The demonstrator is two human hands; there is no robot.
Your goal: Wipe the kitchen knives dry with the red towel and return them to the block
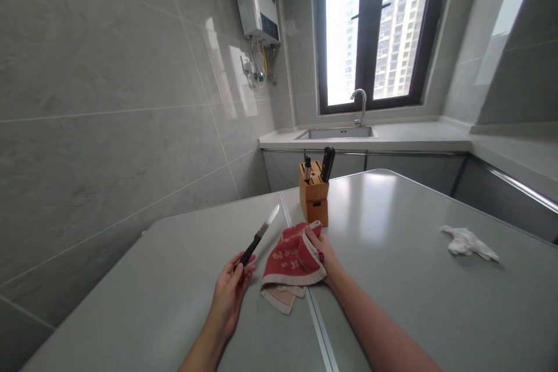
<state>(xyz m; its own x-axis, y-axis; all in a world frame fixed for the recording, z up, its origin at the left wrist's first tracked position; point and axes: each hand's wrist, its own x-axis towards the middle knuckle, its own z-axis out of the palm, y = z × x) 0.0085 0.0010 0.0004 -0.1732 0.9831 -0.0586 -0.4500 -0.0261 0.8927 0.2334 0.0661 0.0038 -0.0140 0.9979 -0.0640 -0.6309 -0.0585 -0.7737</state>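
Note:
A small knife (pixel 257 238) with a black handle and a bright blade is in my left hand (pixel 233 285). My fingers close round the end of its handle, and the blade points up and away to the right. Bunched in my right hand (pixel 325 253) is a red towel (pixel 290 258) with pale edges and pale lettering; it hangs down over the table's seam. Blade and towel are apart. Just behind the towel stands a wooden knife block (pixel 314 195), holding a large black-handled knife (pixel 327 164) and a smaller-handled tool (pixel 307 168) upright in its slots.
The folding table (pixel 392 302) has a pale seam down its middle. A crumpled white cloth or tissue (pixel 468 243) lies at its right. Beyond are a counter with a sink (pixel 335 133) and tap (pixel 361 107). A tiled wall (pixel 108 99) runs along the left.

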